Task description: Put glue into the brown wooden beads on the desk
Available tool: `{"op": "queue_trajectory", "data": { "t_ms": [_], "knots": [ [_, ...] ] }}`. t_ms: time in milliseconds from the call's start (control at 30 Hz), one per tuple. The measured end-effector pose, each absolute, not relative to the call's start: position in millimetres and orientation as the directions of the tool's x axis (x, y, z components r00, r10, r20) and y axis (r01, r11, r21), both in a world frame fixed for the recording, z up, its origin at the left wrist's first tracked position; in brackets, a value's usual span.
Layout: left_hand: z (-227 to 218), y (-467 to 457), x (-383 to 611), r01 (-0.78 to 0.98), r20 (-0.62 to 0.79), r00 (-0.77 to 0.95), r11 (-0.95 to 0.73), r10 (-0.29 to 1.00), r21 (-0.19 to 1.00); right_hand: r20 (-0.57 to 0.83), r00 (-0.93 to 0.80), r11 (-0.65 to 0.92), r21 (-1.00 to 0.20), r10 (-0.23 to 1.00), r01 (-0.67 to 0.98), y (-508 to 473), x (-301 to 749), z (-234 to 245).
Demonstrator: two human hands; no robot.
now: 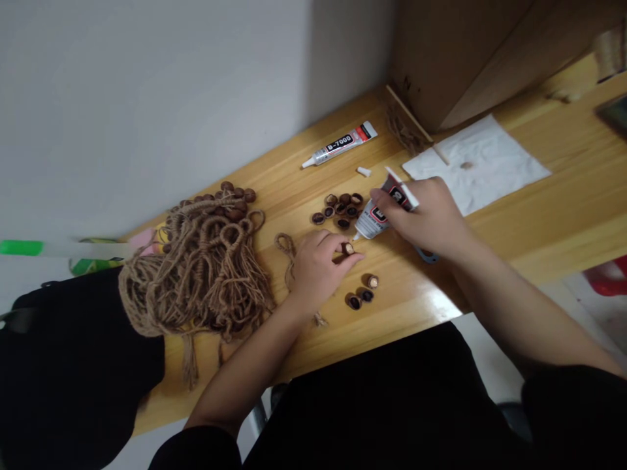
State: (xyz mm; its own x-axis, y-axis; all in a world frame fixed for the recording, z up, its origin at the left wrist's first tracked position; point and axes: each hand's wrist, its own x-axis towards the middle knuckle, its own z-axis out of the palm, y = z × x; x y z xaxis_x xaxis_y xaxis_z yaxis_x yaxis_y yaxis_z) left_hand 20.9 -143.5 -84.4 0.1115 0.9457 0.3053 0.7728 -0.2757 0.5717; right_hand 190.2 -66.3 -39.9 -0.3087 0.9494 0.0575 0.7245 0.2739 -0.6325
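Note:
My left hand [318,267] pinches a small brown nut shell [347,249] between thumb and fingers, its pale open side showing. In my right hand [428,212] is a tube of glue [372,219], tilted with its nozzle pointing down beside the shell. Whether the nozzle touches the shell I cannot tell. Several dark hollow shell halves [343,223] lie just beyond my left hand. Three more shell pieces [366,296] sit nearer the table's front edge. A white cap [364,172] rests behind the glue. Partly under my left hand runs a braided twine loop [285,245].
A large heap of knotted twine [196,274] with brown round beads [235,196] covers the table's left part. Another glue tube labelled B-7000 [340,143] lies near the wall. A white sheet [490,163] and a cardboard box [455,59] are at the back right.

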Motion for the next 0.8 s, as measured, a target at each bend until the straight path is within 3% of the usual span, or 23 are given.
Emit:
{"op": "queue_trajectory", "data": {
  "t_ms": [233, 800],
  "knots": [
    [-85.0, -142.8, 21.0, 0.779, 0.308, 0.118, -0.280, 0.944, 0.561, 0.037, -0.419, 0.392, -0.436, 0.907, 0.810, -63.8, 187.5, -50.6],
    [-86.3, -142.6, 20.8, 0.771, 0.320, 0.141, -0.306, 0.937, 0.558, -0.012, -0.495, 0.469, -0.305, 0.869, 0.829, -67.6, 185.4, -53.2]
  ]
}}
